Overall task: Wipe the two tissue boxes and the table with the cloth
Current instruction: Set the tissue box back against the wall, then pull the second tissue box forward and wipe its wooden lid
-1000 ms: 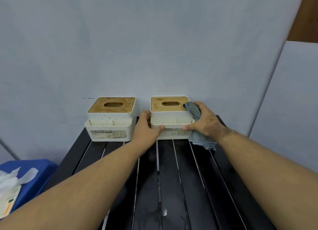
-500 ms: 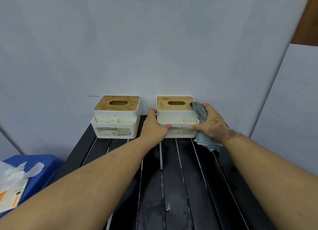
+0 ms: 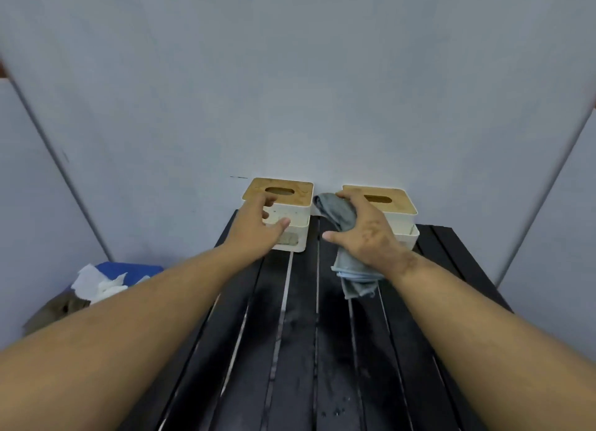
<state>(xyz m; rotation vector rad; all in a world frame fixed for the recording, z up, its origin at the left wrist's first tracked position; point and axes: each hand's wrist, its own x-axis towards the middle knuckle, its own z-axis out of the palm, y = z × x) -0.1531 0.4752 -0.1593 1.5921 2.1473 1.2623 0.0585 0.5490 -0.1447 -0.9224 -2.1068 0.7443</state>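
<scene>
Two white tissue boxes with wooden lids stand at the far edge of the black slatted table (image 3: 300, 350), against the wall. My left hand (image 3: 254, 229) reaches over the front of the left tissue box (image 3: 290, 193), fingers spread, with its fingertips at the box's front. My right hand (image 3: 364, 233) grips a grey cloth (image 3: 342, 216) in front of the left side of the right tissue box (image 3: 396, 209). The cloth's upper end pokes up between the boxes and its lower end hangs down to the table.
A blue bin (image 3: 129, 272) with white crumpled paper (image 3: 96, 284) sits left of and below the table. Grey wall panels close in behind and on both sides. The table top looks damp and speckled near the front.
My left hand has let go of the right box and moved over to the left box. My right hand with the cloth has shifted from the right box's right side to its left side.
</scene>
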